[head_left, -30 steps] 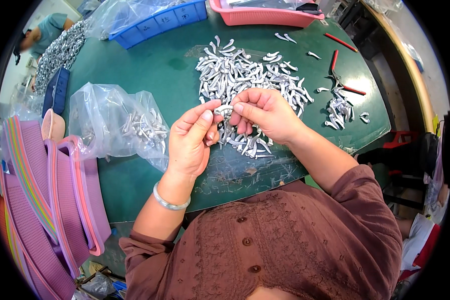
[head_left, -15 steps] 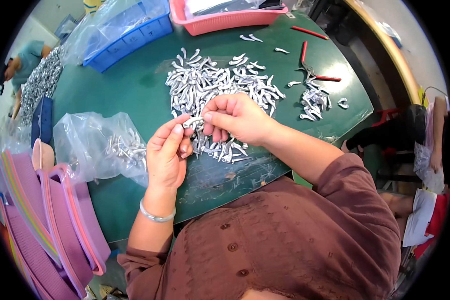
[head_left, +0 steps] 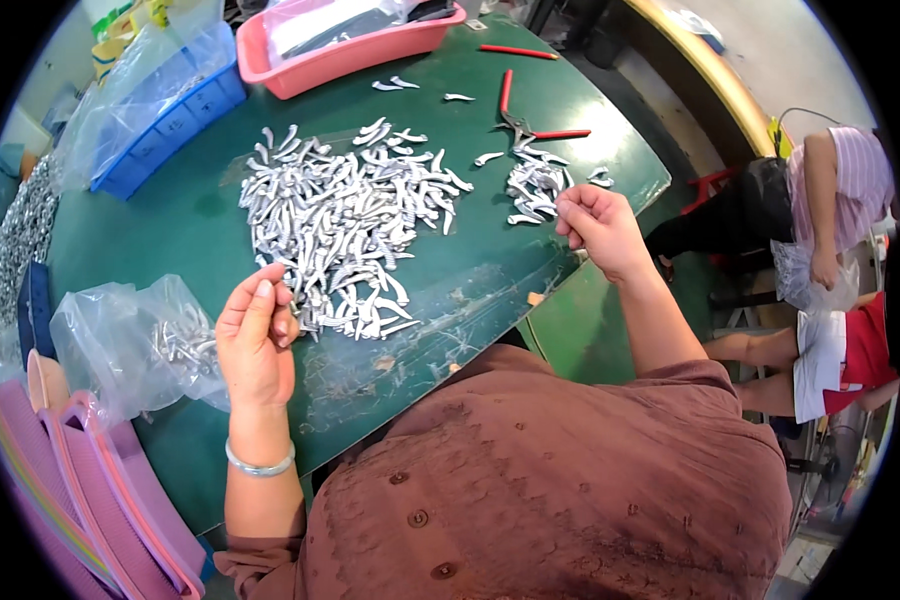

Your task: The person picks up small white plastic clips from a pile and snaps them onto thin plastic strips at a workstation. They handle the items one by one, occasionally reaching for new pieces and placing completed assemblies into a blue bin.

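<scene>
A large pile of small curved silver-grey claw-shaped pieces (head_left: 340, 215) lies on the green table. My left hand (head_left: 257, 330) is at the pile's lower left edge, thumb and fingertips pinched together; whatever is between them is hidden. To the right, my right hand (head_left: 602, 232) hovers beside a smaller heap of the same pieces (head_left: 532, 188). Its thumb and index finger are pressed together, the other fingers curled, and I cannot make out what they hold. Behind that heap lie open red-handled pliers (head_left: 518, 125).
A clear plastic bag with metal parts (head_left: 185, 340) lies left of my left hand, near purple baskets (head_left: 100, 480). A blue crate (head_left: 165, 125) and a pink basket (head_left: 350, 50) stand at the back. A red pen-like stick (head_left: 518, 51) lies far right. Another person (head_left: 820, 190) sits at the right.
My hands have come apart from the curved piece they both held over the pile. The right hand has moved right to the smaller heap. The whole view has shifted.
</scene>
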Tool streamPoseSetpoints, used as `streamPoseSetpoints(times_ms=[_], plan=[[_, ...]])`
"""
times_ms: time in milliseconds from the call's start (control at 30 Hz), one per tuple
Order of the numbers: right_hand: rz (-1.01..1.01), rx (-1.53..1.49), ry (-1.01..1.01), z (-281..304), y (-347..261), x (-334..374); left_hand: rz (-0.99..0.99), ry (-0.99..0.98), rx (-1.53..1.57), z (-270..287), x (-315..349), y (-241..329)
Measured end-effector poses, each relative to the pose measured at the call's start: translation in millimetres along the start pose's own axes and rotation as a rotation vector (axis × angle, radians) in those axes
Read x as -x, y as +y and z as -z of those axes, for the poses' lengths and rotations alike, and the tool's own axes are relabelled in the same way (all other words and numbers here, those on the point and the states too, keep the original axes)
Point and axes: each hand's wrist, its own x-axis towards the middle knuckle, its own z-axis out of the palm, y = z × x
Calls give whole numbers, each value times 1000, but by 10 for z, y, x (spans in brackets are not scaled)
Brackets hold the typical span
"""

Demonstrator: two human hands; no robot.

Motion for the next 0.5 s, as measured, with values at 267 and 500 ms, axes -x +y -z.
streamPoseSetpoints(times_ms=[267,500], plan=[[147,591,87,117,156,108,-13,-12,-41,46,-29,-30],[219,648,128,104,79,152,-10,-12,-43,66,-40,-36]])
